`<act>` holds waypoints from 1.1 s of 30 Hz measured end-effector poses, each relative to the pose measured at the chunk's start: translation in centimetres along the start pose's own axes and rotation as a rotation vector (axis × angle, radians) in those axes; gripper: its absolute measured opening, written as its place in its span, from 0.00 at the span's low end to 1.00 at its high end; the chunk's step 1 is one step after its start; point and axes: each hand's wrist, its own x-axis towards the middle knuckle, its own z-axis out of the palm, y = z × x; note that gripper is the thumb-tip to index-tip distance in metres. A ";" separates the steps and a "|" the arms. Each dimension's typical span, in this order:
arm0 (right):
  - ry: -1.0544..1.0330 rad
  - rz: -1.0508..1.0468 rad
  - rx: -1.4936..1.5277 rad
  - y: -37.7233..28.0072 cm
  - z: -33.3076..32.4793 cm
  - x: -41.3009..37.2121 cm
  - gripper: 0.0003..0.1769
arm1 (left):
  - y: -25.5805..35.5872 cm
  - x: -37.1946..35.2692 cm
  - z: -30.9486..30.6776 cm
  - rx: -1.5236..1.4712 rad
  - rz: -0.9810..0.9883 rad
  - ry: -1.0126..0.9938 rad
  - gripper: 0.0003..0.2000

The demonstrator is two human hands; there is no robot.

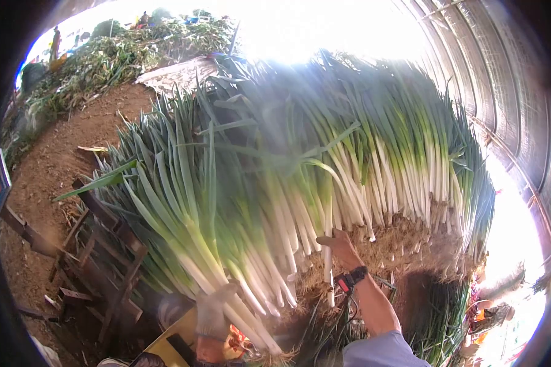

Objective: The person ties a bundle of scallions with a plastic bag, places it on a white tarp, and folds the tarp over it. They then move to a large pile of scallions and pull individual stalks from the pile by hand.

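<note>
My left hand (216, 306), partly smeared, is closed round the white stems of a few long green onions (193, 260). Their roots hang at the bottom and their leaves fan up to the left. My right hand (344, 249), with a dark and red band on the wrist, reaches to the front of the big pile of green onions (404, 153). Its fingers are closed at one white onion stalk (328, 269), which hangs down past the fingers with its root end low. The palm side is hidden.
A rusty metal frame (113, 244) stands at the left on bare soil (49, 165). Loose onion leaves (122, 58) lie heaped at the far left. A ribbed plastic wall (502, 73) curves up on the right. More onions (441, 324) lie below the pile's rooted edge.
</note>
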 end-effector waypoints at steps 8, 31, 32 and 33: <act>0.318 -0.148 0.045 -1.6 -2.5 -0.6 0.16 | -0.2 0.2 -0.1 0.012 0.016 0.015 0.22; 0.044 -0.008 0.479 -9.3 6.5 -7.1 0.18 | 1.5 -1.4 1.0 -0.021 -0.074 -0.028 0.16; 0.031 -0.013 0.487 -9.8 7.8 -7.8 0.20 | 1.3 -1.1 1.0 0.000 -0.069 -0.037 0.18; 0.007 -0.073 0.500 -10.4 8.9 -8.7 0.21 | 0.8 -0.6 0.7 0.022 -0.064 -0.043 0.20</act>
